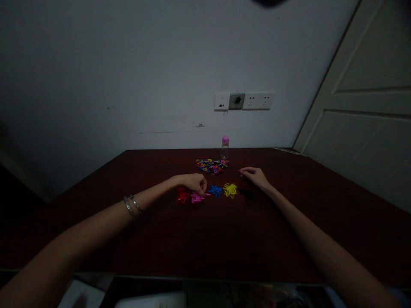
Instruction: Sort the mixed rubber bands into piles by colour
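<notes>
My left hand (pixel 195 183) is closed in a pinch just above the pile of pink loops (pixel 197 197), with a pink loop (pixel 207 194) at its fingertips. The small loops look like rubber bands. My right hand (pixel 254 176) hovers over the table behind the dim black pile (pixel 248 195), thumb and finger pressed together; what they hold, if anything, is too small to make out. Between the hands lie a blue pile (pixel 215 191) and a yellow pile (pixel 230 190). A red pile (pixel 183 195) sits partly behind my left wrist.
A mixed heap of coloured loops (pixel 212 166) lies farther back, beside a clear bottle with a pink cap (pixel 225 140). Behind the dark red table (pixel 192 239) is a wall with sockets (pixel 257 101). A white panelled door (pixel 366 102) stands at right.
</notes>
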Available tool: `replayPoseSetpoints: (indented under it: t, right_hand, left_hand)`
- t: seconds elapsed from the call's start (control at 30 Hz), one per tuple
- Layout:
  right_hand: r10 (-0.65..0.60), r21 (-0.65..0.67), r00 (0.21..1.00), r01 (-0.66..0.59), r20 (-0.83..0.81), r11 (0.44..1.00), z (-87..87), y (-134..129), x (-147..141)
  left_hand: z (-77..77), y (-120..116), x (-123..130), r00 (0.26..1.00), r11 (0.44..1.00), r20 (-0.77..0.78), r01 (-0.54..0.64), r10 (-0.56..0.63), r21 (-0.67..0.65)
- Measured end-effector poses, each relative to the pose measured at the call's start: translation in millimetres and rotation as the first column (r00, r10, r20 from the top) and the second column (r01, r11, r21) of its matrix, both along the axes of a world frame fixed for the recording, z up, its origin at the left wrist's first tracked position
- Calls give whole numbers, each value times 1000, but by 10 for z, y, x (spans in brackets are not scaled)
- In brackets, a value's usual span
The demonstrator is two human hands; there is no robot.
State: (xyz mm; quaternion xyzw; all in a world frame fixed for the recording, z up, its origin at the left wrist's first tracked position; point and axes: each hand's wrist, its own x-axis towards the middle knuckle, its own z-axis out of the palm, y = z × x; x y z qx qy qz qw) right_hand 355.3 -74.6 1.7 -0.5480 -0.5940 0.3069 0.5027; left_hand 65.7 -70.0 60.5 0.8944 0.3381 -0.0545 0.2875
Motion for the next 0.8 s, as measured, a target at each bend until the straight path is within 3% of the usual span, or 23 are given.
replayPoseSetpoints:
  t: [0.2, 0.33, 0.43, 0.57, 0.8]
  right_hand:
    - [12, -3, 1000, -12, -12, 1000, -9, 5, 2]
    - [8, -16, 1000, -9, -8, 1000, 18, -24, -12]
    - [1, -25, 1000, -1, 2, 1000, 39, -36, -23]
    - [5, -23, 1000, -5, 6, 1000, 36, -24, -24]
    - [17, -16, 1000, -16, 24, 1000, 18, -11, -14]
  left_hand:
    - [105, -15, -20, 997, 995, 16, 73, -72, -71]
    - [126, 128, -54, 997, 995, 62, -39, 44, -90]
    - [98, 334, -83, 977, 983, 130, -179, 171, 50]
    - [15, 580, -79, 938, 903, 179, -336, 296, 268]
    - [-207, 776, 34, 921, 829, 199, -389, 336, 402]
